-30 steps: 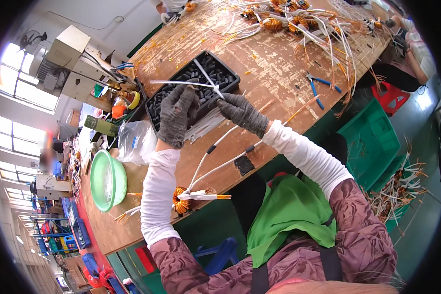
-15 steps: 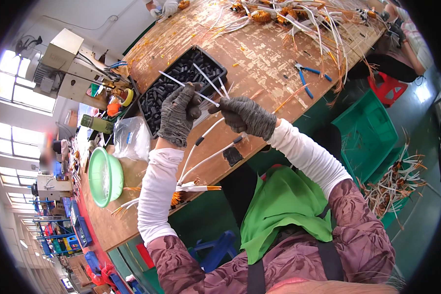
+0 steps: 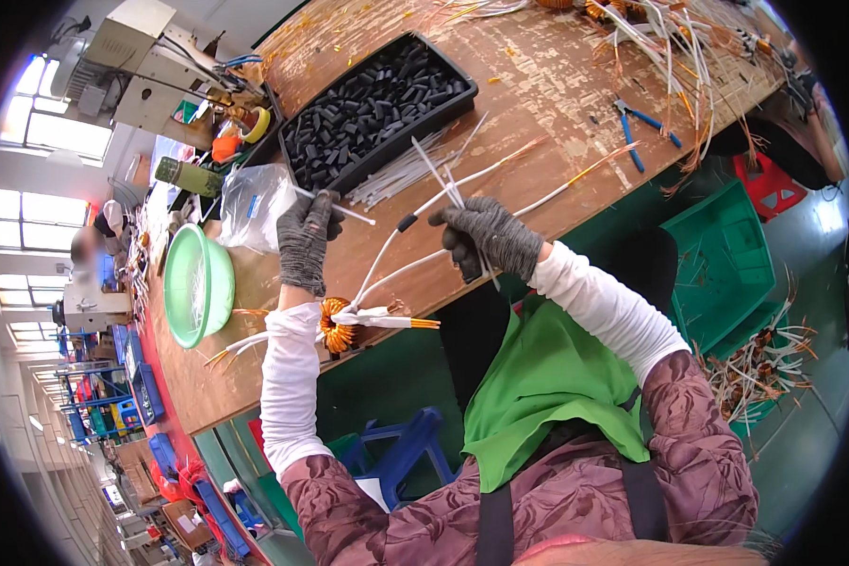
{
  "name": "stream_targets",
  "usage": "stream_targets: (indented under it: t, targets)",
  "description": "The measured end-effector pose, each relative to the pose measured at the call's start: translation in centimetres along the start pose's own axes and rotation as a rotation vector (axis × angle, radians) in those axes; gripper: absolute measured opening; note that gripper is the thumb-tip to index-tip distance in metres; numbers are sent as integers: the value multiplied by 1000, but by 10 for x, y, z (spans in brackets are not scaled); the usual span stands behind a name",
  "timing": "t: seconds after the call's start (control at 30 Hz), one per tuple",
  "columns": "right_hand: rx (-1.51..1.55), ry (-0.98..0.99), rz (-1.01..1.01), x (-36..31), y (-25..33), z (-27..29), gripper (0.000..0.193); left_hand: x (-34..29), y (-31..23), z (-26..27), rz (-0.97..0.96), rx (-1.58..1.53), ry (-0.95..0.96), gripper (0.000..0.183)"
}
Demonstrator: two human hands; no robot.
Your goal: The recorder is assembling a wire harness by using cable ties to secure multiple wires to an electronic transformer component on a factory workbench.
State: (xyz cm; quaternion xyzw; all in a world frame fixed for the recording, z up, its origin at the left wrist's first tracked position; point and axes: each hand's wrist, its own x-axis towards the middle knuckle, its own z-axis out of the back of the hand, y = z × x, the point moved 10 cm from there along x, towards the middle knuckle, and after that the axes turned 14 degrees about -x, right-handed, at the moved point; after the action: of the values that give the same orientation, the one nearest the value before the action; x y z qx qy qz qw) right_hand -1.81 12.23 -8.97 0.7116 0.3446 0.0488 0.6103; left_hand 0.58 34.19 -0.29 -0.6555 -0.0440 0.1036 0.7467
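Note:
My left hand (image 3: pixel 307 241), in a grey glove, pinches one thin white strip (image 3: pixel 354 214) that looks like a cable tie. My right hand (image 3: pixel 491 236), gloved alike, is closed around several similar strips (image 3: pixel 436 170) sticking out both ways. Beneath and beside the hands runs a white-sleeved lead (image 3: pixel 377 259) with a black sleeve piece (image 3: pixel 407 224) on it. This lead and another come from a ring coil (image 3: pixel 338 325) wound in orange copper wire, lying at the table's near edge by my left forearm. Part of the second lead is hidden behind my right hand.
A black tray (image 3: pixel 457 99) of short black tubes stands beyond my hands, with loose white strips (image 3: pixel 396 176) beside it. At left are a plastic bag (image 3: pixel 255 208) and green basin (image 3: pixel 222 283). Blue-handled pliers (image 3: pixel 635 141) and more coils (image 3: pixel 623 11) lie far right.
My hands have moved apart: the left has drawn away leftward with a single strip, while the right keeps several. The view has shifted, so the black tray shows more fully.

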Motion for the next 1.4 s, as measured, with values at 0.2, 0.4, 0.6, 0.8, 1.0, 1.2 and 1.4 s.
stream_targets:
  t: [0.2, 0.4, 0.6, 0.8, 1.0, 1.2, 1.4]
  targets:
    - [-2, 80, -366, 20, -41, -36, 17, -1, 114, 9, 400, -446, 22, 22]
    - [-77, 130, -417, 28, -45, -48, 15, -8, 115, -17, 439, -578, 152, 24]
    - [123, 209, -444, 29, -48, -63, 15, -24, 73, -18, 183, -435, 203, 25]
    - [259, 271, -413, 29, -46, -71, 16, -50, 43, -6, 167, -635, 115, 22]
    - [282, 337, -394, 24, -43, -85, 17, -67, 34, -12, -262, -104, -143, 15]
    - [354, 331, -352, 25, -43, -84, 16, -76, 17, -22, -505, 80, -175, 16]
    - [375, 302, -337, 27, -47, -82, 14, -80, 8, -37, -487, 111, -21, 18]
